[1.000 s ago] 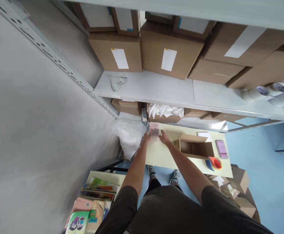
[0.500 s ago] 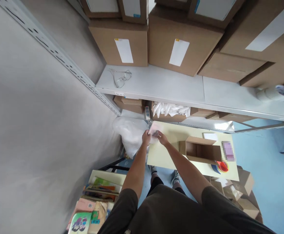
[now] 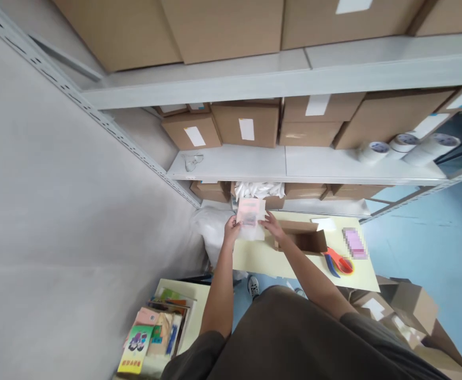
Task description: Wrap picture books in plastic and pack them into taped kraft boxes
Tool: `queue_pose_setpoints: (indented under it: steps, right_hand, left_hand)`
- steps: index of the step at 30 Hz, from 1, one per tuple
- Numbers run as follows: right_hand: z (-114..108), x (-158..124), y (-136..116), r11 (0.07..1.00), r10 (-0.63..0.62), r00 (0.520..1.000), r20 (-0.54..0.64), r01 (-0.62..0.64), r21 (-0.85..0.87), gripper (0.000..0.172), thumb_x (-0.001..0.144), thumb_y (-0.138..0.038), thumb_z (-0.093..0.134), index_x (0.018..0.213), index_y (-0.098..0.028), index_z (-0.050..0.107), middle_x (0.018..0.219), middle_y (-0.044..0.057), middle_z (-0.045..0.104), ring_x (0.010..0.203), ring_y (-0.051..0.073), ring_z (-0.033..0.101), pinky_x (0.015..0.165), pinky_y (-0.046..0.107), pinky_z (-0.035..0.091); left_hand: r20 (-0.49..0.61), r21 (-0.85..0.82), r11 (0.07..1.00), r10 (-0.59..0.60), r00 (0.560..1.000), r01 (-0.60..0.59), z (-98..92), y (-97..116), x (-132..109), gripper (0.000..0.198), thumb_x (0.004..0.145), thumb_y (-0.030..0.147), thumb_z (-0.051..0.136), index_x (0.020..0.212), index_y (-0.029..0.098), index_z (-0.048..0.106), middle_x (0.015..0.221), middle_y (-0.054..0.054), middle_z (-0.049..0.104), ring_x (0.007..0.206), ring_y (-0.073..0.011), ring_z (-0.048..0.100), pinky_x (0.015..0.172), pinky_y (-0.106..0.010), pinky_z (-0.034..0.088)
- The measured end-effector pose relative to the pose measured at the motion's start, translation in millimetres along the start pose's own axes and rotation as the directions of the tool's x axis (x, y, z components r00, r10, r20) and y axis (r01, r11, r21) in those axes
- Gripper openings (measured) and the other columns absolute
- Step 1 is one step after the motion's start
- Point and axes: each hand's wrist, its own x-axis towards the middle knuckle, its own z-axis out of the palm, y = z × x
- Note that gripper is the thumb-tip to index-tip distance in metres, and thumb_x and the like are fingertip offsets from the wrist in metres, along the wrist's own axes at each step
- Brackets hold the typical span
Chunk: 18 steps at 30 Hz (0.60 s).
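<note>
Both my hands hold up a small pink packet in a clear plastic bag (image 3: 250,215) above the left end of a pale yellow table (image 3: 262,258). My left hand (image 3: 231,230) grips its left edge, fingers closed. My right hand (image 3: 271,226) pinches its right edge. Just right of my right hand an open brown cardboard box (image 3: 302,237) lies on the table.
Red-handled scissors (image 3: 338,261), a tape dispenser and a pixelated pink item (image 3: 354,243) lie at the table's right. Grey shelving (image 3: 294,163) holds cardboard boxes, tape rolls (image 3: 405,146) and glasses (image 3: 193,160). A white plastic bag (image 3: 210,229) sits left; books (image 3: 155,338) lower left; boxes on blue floor right.
The packet has come up a little off the table between my hands. My head has tilted up, so a higher shelf with more boxes now shows.
</note>
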Motion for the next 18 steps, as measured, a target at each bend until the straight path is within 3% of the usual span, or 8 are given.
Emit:
queue_pose_setpoints:
  steps: [6,9,12,15,18]
  right_hand:
    - [-85.2,-43.7,-34.7,0.988,-0.156,0.984,0.091,0.153,0.036,0.064,0.072,-0.057,0.084,0.124,-0.021,0.072,0.113,0.012,0.08,0.104,0.031,0.074,0.094,0.045,0.059]
    - [-132.5,-59.8,-35.5,0.972,-0.228,0.974,0.008,0.228,-0.064,0.052,0.076,-0.056,0.076,0.113,-0.02,0.072,0.11,0.01,0.08,0.101,0.028,0.073,0.09,0.04,0.059]
    - [-179.4,-72.6,-29.6,0.952,-0.247,0.962,-0.112,0.219,-0.215,0.039,0.078,-0.049,0.067,0.104,-0.02,0.071,0.102,0.008,0.079,0.094,0.027,0.07,0.083,0.036,0.058]
    - [-220.0,-80.7,-23.1,0.911,-0.264,0.946,-0.186,0.182,-0.37,0.031,0.076,-0.042,0.062,0.095,-0.02,0.07,0.092,0.007,0.077,0.085,0.026,0.068,0.078,0.036,0.057]
    - [-245.7,-81.0,-21.8,0.846,-0.302,0.933,-0.195,0.168,-0.507,0.03,0.077,-0.037,0.058,0.097,-0.02,0.072,0.094,0.007,0.078,0.085,0.026,0.068,0.08,0.036,0.057]
  left_hand:
    - [0.018,0.136,0.989,-0.067,0.998,0.064,100.7,25.6,-43.1,0.056,0.086,0.038,0.074,0.137,0.017,0.064,0.12,-0.014,0.08,0.106,-0.0267,0.077,0.089,-0.035,0.061]
    - [0.039,0.24,0.969,-0.075,0.996,0.063,161.0,22.8,-63.3,0.058,0.088,0.035,0.073,0.142,0.016,0.061,0.122,-0.014,0.08,0.109,-0.0274,0.077,0.091,-0.036,0.061]
    - [0.063,0.285,0.958,-0.06,0.996,0.04,214.0,13.8,-83.3,0.059,0.089,0.032,0.074,0.144,0.016,0.059,0.124,-0.015,0.079,0.113,-0.0275,0.076,0.093,-0.037,0.061]
    - [0.112,0.343,0.939,-0.072,0.991,0.03,247.6,2.0,-100.3,0.055,0.088,0.032,0.077,0.14,0.018,0.064,0.121,-0.014,0.08,0.112,-0.0277,0.076,0.093,-0.038,0.062]
    - [0.177,0.418,0.908,-0.118,0.977,0.034,261.1,-8.9,-113.3,0.039,0.09,0.036,0.077,0.125,0.019,0.074,0.105,-0.01,0.083,0.1,-0.0264,0.079,0.089,-0.037,0.062]
